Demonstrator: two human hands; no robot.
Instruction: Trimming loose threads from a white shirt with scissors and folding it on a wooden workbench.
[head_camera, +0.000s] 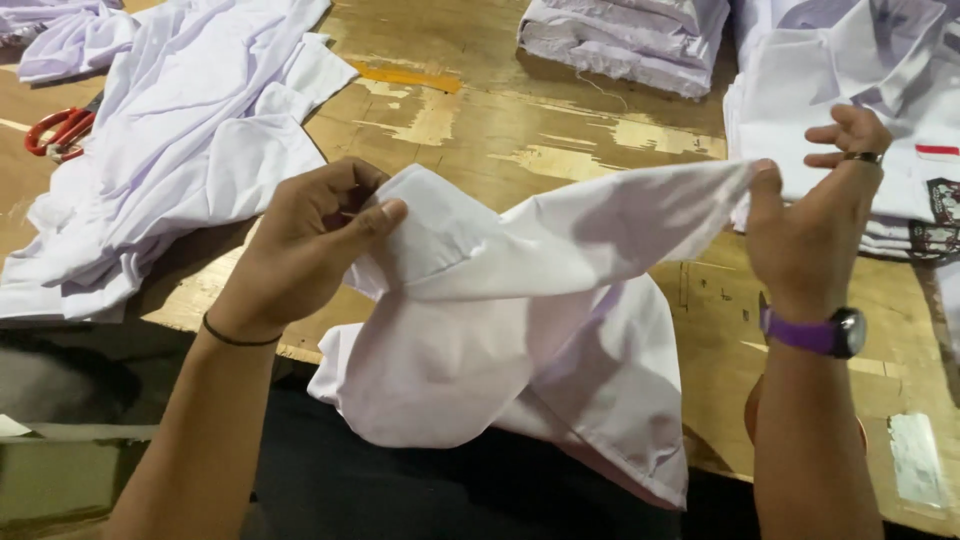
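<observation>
White shirt (520, 330) pinched taut between both hands, left (310, 235) and right (810, 215), above wooden table (520, 120).

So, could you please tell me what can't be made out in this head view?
- Left hand fingertips: tucked behind the white garment it pinches.
- Garment's lower hem: hangs below the wooden table edge against dark shadow.
- Red scissors: blades covered by the loose white cloth.
- Folded shirt stack beyond the right hand: cut off by the right edge.
</observation>
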